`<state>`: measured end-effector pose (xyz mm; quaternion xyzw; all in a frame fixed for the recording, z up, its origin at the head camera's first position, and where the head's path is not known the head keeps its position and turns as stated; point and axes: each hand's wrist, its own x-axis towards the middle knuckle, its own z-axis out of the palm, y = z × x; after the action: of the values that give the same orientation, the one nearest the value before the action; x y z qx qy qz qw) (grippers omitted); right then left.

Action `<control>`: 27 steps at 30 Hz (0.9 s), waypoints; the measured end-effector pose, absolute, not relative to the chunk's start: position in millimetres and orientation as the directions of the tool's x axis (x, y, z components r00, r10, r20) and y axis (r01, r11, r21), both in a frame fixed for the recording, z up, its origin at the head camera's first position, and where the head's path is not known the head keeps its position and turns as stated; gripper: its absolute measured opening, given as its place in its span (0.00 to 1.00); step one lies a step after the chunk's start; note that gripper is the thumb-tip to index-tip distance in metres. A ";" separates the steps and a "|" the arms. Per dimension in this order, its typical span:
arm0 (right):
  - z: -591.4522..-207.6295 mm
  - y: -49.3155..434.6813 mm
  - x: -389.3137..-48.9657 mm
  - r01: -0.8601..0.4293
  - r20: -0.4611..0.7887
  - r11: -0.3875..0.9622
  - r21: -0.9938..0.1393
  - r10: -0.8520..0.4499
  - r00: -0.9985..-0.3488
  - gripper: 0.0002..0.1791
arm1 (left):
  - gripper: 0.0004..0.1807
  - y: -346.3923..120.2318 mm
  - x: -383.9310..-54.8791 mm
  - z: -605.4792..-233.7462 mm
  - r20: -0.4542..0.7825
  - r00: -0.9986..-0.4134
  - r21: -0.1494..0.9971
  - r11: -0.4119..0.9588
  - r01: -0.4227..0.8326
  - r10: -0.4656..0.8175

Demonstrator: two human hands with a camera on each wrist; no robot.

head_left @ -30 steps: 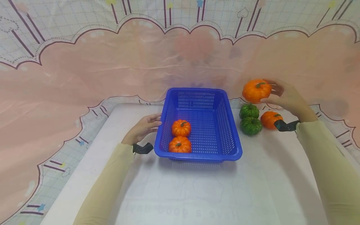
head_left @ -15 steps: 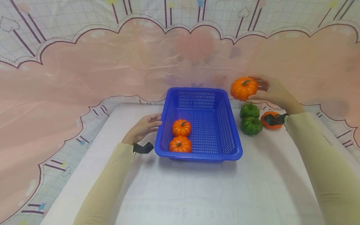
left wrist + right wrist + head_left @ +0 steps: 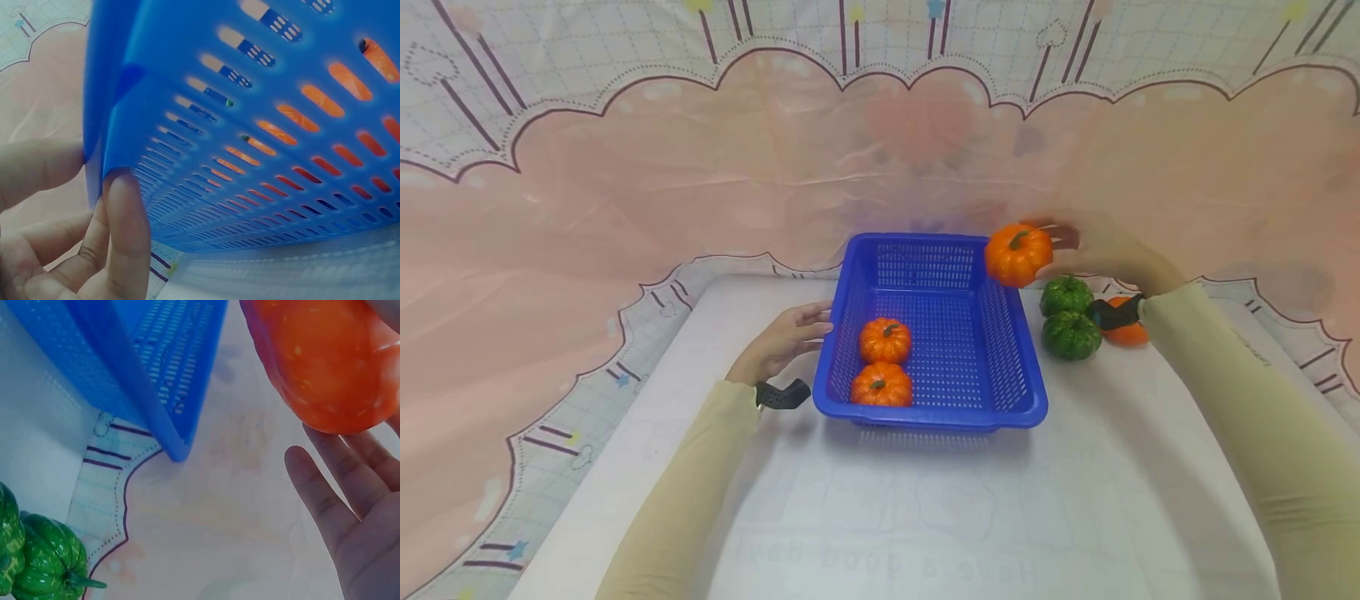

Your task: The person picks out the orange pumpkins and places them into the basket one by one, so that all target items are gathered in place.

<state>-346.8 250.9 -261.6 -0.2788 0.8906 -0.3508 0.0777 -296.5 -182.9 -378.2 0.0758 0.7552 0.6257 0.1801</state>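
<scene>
My right hand (image 3: 1086, 247) grips an orange pumpkin (image 3: 1018, 255) over the back right corner of a blue plastic basket (image 3: 928, 417). In the right wrist view the fingers (image 3: 340, 469) lie along the underside of that pumpkin (image 3: 331, 362). At the basket's left side my left hand (image 3: 786, 340) pinches the rim; the left wrist view has thumb and fingers (image 3: 128, 231) on either side of it. Two smaller orange pumpkins (image 3: 883, 385) sit inside the basket, along its left wall.
Two green pumpkins (image 3: 1070, 335) stand on the white table (image 3: 880, 508) right of the basket. Behind them another orange pumpkin (image 3: 1127, 332) is partly hidden by the right wrist's black strap. A pink patterned cloth (image 3: 700, 192) hangs behind the table.
My right hand has carried the orange pumpkin leftward, from above the green pumpkins to over the basket's back right corner, dipping slightly at the end. The left hand has stayed on the rim.
</scene>
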 end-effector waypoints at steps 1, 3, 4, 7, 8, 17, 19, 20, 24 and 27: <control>-262.2 249.1 -347.3 -0.443 0.049 0.598 -0.668 -0.559 -0.828 0.39 | 0.32 -182.6 -296.3 -378.0 -0.178 -0.924 0.973 0.203 -0.113 0.340; -263.5 245.4 -348.0 -0.455 0.037 0.593 -0.665 -0.582 -0.812 0.39 | 0.32 -182.2 -296.0 -377.6 -0.178 -0.923 0.974 0.196 -0.115 0.342; -264.2 243.5 -348.2 -0.462 0.033 0.590 -0.662 -0.593 -0.805 0.40 | 0.32 -182.0 -295.7 -377.2 -0.179 -0.923 0.973 0.198 -0.116 0.341; -266.7 237.1 -348.4 -0.482 0.022 0.580 -0.657 -0.624 -0.781 0.40 | 0.32 -181.7 -295.6 -377.0 -0.176 -0.923 0.975 0.189 -0.116 0.342; -267.2 234.7 -347.9 -0.490 0.018 0.581 -0.650 -0.633 -0.774 0.40 | 0.32 -181.6 -295.5 -377.0 -0.175 -0.923 0.976 0.186 -0.116 0.342; -271.2 213.7 -340.5 -0.512 -0.040 0.593 -0.621 -0.677 -0.734 0.40 | 0.32 -181.2 -295.2 -377.8 -0.176 -0.927 0.976 0.184 -0.119 0.332; -272.5 209.3 -339.2 -0.532 -0.043 0.579 -0.618 -0.700 -0.713 0.40 | 0.32 -181.0 -295.0 -377.8 -0.169 -0.927 0.977 0.178 -0.113 0.335; -273.4 207.4 -338.7 -0.545 -0.043 0.569 -0.616 -0.715 -0.698 0.39 | 0.32 -181.0 -294.8 -377.6 -0.166 -0.928 0.978 0.177 -0.111 0.335; -277.0 201.4 -336.9 -0.552 -0.073 0.551 -0.625 -0.746 -0.662 0.39 | 0.32 -181.1 -294.9 -377.9 -0.149 -0.928 0.981 0.169 -0.096 0.341; -278.9 197.2 -336.6 -0.542 -0.110 0.565 -0.622 -0.748 -0.654 0.39 | 0.32 -181.3 -296.1 -378.2 -0.149 -0.927 0.982 0.165 -0.096 0.345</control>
<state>-336.6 197.2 -278.9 -0.3729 0.8652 -0.2800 0.1845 -296.1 -181.3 -378.2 0.0836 0.7437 0.6407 0.1719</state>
